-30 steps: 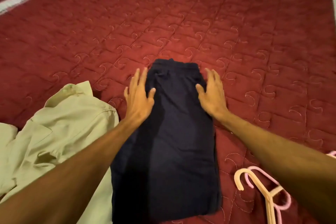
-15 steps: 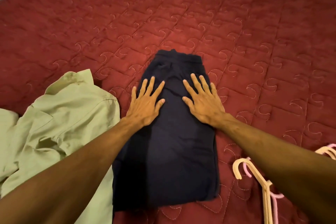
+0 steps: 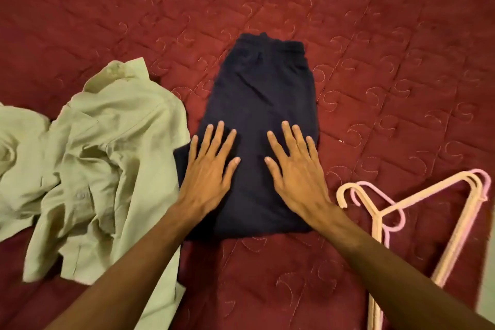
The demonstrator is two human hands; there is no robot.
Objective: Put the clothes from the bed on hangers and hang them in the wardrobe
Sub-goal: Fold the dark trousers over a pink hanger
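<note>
Folded dark navy trousers [image 3: 263, 94] lie flat on the red quilted bed [image 3: 375, 35], waistband pointing away from me. My left hand [image 3: 207, 171] and my right hand [image 3: 297, 171] rest palm down on the near half of the trousers, fingers spread, holding nothing. A crumpled pale green shirt [image 3: 107, 158] lies to the left, its edge touching the trousers under my left forearm. Cream and pink plastic hangers [image 3: 417, 203] lie stacked on the bed to the right of my right wrist.
The red quilt stretches beyond the trousers. A pale strip of floor or wall [image 3: 488, 289] shows at the bottom right corner past the bed's edge. No wardrobe is in view.
Both hands have slid from the sides of the waistband down over the trousers toward me, flat on the cloth. The view has tilted down, showing more of the hangers.
</note>
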